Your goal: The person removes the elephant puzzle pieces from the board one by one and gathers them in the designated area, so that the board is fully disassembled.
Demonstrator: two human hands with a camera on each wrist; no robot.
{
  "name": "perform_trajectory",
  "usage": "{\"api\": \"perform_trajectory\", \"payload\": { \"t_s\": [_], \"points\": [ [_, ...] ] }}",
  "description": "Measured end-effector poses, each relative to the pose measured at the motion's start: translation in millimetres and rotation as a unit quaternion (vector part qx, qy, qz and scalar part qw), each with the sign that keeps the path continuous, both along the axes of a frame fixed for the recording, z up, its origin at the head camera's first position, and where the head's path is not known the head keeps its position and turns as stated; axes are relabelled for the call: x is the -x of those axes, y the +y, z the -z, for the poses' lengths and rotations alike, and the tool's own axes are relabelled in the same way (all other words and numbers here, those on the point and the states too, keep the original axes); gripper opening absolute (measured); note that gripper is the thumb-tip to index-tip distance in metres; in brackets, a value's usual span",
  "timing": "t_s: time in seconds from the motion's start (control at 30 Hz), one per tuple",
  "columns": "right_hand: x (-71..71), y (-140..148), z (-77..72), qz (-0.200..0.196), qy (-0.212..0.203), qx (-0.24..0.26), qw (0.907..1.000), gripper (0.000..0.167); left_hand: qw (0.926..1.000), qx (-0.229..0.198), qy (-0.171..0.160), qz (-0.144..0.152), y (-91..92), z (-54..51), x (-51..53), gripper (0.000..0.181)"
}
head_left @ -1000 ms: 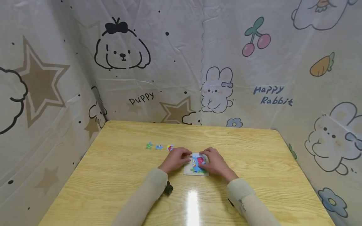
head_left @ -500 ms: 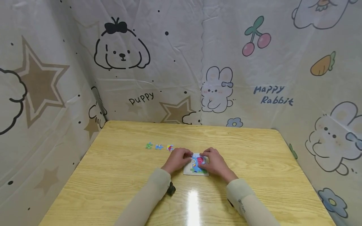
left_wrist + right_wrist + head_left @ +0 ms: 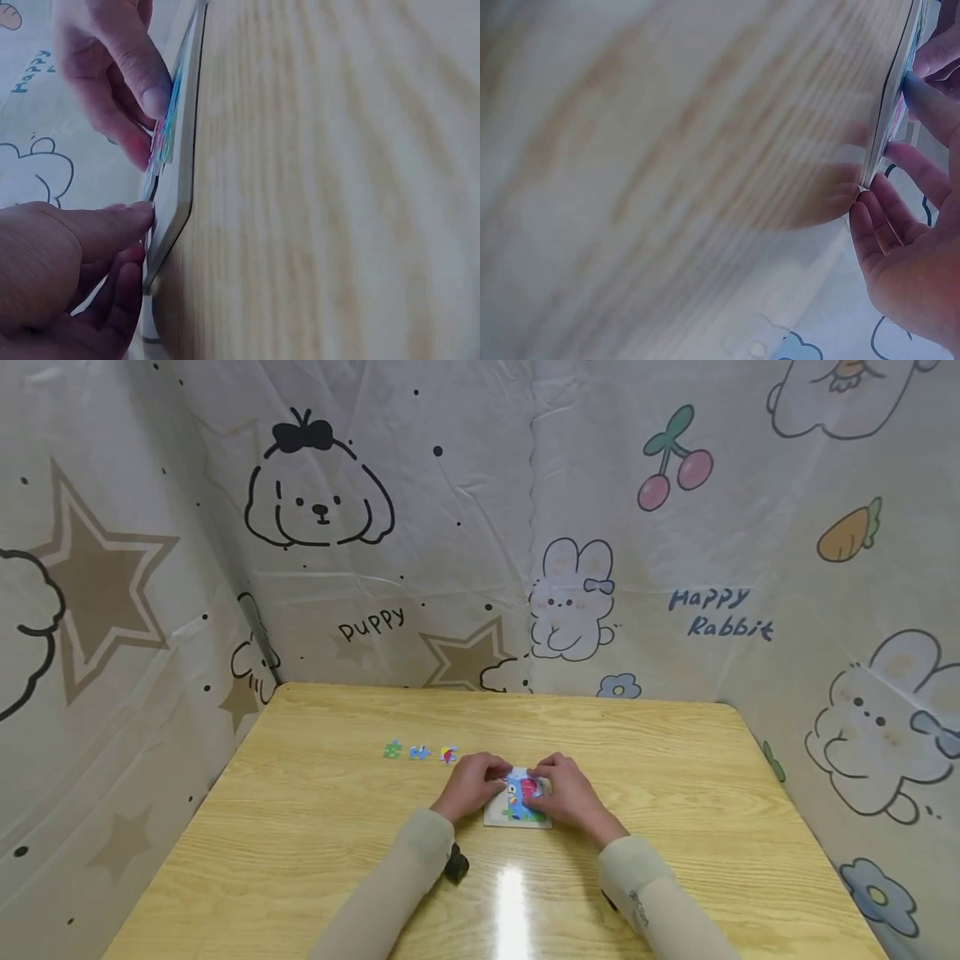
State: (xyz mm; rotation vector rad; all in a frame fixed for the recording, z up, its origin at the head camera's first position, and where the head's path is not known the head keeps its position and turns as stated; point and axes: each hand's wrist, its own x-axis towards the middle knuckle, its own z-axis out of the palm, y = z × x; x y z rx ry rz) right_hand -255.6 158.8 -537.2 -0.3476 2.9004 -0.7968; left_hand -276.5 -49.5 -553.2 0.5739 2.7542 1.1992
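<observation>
Shifting slightly right, my left hand (image 3: pixel 472 783) is pinching the puzzle (image 3: pixel 517 806); my right hand (image 3: pixel 570 789) is gripping it, fingers (image 3: pixel 921 167) curled.

Both arms in pale cream-beige long sleeves, left sleeve (image 3: pixel 378 889) plain, right sleeve (image 3: pixel 671 910) with small dark lettering (image 3: pixel 639 907) by the cuff, too small to read. Left cuff (image 3: pixel 426 835) and right cuff (image 3: pixel 636 860) are wide, slightly greyer bands, with left hand (image 3: pixel 471 785) and right hand (image 3: pixel 570 793) bare past them. Small black blocky unit (image 3: pixel 456 864) at the left cuff, side facing the tabletop's (image 3: pixel 255 860) right edge; black sliver (image 3: pixel 609 901) under the right cuff, mostly hidden.
</observation>
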Motion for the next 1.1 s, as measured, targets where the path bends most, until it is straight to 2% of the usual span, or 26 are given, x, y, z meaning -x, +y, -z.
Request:
{"api": "perform_trajectory", "payload": {
  "t_s": [0.33, 0.8, 1.1],
  "points": [
    [-1.3, -0.3, -0.5, 0.000, 0.001, -0.003, 1.0000, 0.051, 0.9998, -0.012, 0.007, 0.012, 1.0, 2.2, 8.2, 0.021],
    [-2.0, -0.8, -1.5, 0.004, -0.008, 0.001, 1.0000, 0.051, 0.9996, -0.017, 0.017, 0.017, 1.5, -5.7, 5.2, 0.020],
    [-0.7, -1.1, -3.0, 0.003, -0.009, -0.001, 1.0000, 0.052, 0.9997, -0.012, 0.019, 0.013, 0.6, -3.4, 6.3, 0.021]
  ]
}}
